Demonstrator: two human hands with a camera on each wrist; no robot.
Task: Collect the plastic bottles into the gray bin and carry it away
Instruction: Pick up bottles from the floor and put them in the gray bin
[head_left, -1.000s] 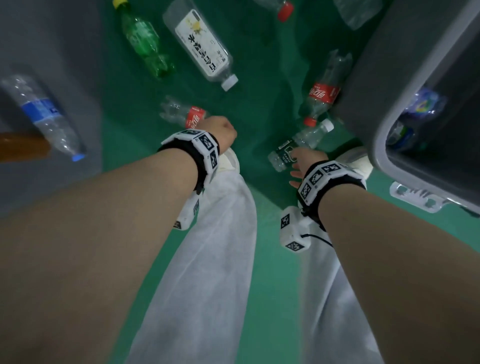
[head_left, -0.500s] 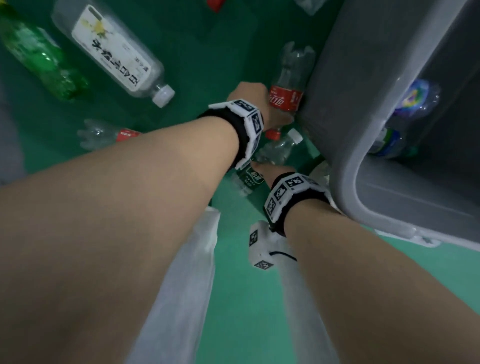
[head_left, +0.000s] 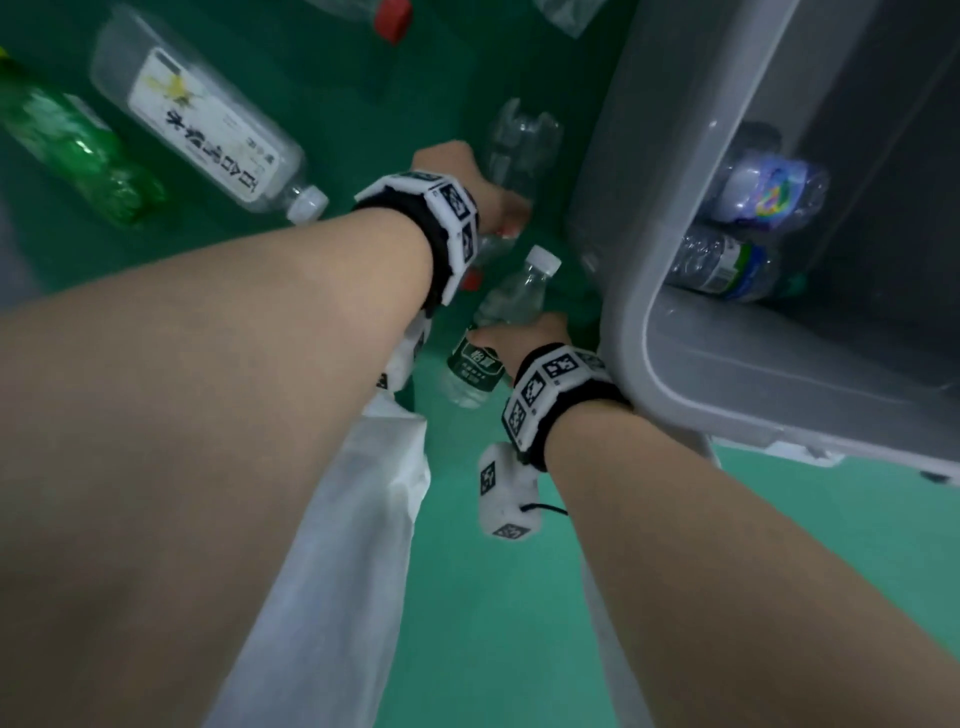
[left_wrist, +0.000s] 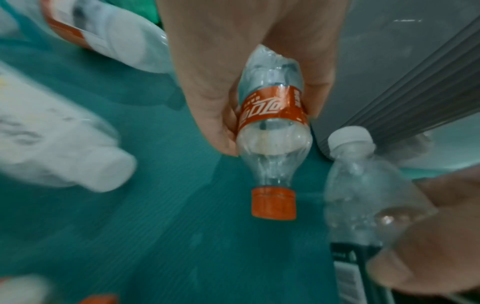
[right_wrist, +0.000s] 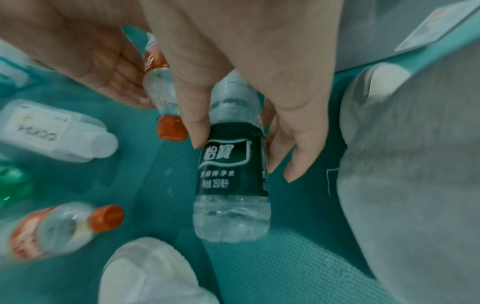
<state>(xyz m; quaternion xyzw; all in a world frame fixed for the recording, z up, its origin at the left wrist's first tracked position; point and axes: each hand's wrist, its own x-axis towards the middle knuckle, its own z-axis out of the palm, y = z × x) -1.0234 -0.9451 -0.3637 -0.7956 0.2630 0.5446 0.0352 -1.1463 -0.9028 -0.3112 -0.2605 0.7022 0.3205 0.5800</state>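
Note:
The gray bin (head_left: 670, 156) stands at the right on the green floor, with two bottles (head_left: 769, 192) lying inside it. My left hand (left_wrist: 267, 115) grips a crumpled clear cola bottle (left_wrist: 272, 148) with a red label and red cap, right beside the bin wall (left_wrist: 389, 61). In the head view this left hand (head_left: 467, 187) covers the bottle's middle. My right hand (right_wrist: 241, 152) grips a clear water bottle (right_wrist: 231, 216) with a dark green label and a white cap (head_left: 543, 258). Both held bottles are close together, just left of the bin.
A large clear bottle with a white label (head_left: 202, 130) and a green bottle (head_left: 78, 150) lie at the far left. A red-capped bottle (head_left: 389, 18) lies at the top edge, another (right_wrist: 59, 228) near my white shoes (right_wrist: 145, 271).
My left hand moved right from the small bottle on the floor to the cola bottle by the bin and gripped it. My right hand closed round the water bottle.

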